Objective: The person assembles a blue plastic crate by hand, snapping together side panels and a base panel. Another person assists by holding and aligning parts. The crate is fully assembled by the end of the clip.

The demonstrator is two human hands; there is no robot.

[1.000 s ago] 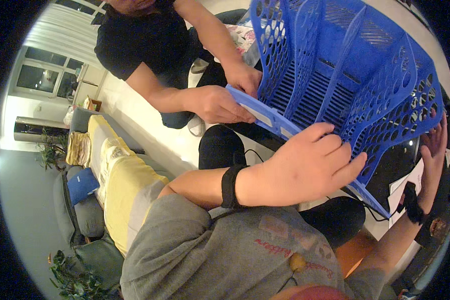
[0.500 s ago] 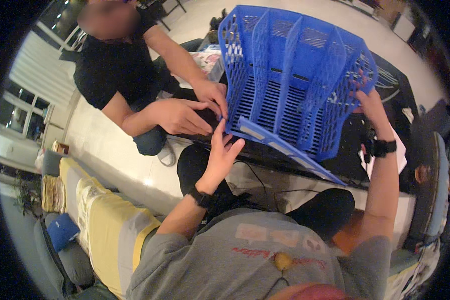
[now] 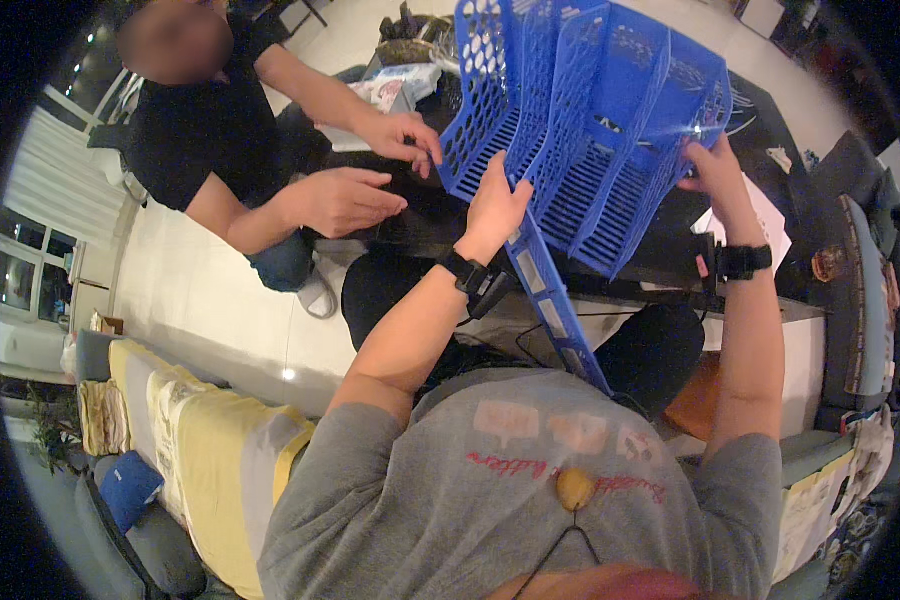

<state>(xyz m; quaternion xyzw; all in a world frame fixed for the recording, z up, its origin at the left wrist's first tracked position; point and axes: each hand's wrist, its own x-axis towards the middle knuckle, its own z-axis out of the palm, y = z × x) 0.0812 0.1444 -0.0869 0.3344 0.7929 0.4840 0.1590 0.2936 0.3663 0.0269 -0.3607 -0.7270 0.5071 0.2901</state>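
A blue plastic file organizer (image 3: 610, 150) with slatted base and perforated dividers is tilted above the dark table. My left hand (image 3: 497, 212) is closed at its lower front edge, around the upper end of a long blue front strip (image 3: 550, 305) with pale label slots. That strip slants down toward my lap, its lower end apart from the organizer. With my right hand (image 3: 718, 180) I grip the organizer's right side wall; some fingers are hidden behind it. Beside its left corner, a co-worker's hand (image 3: 400, 138) is close to the edge, and their other hand (image 3: 345, 202) is held below, fingers stretched.
The dark table (image 3: 420, 215) lies under the organizer, with a white sheet (image 3: 760, 225) at right and a packet (image 3: 395, 88) at the back left. The co-worker (image 3: 200, 140) sits at left. A sofa with a yellow cover (image 3: 210, 440) is behind on the left.
The organizer has tipped and shifted up and away. My left hand has moved right onto the strip, which has swung steeper toward me. The co-worker's hands have drawn apart, away from the corner.
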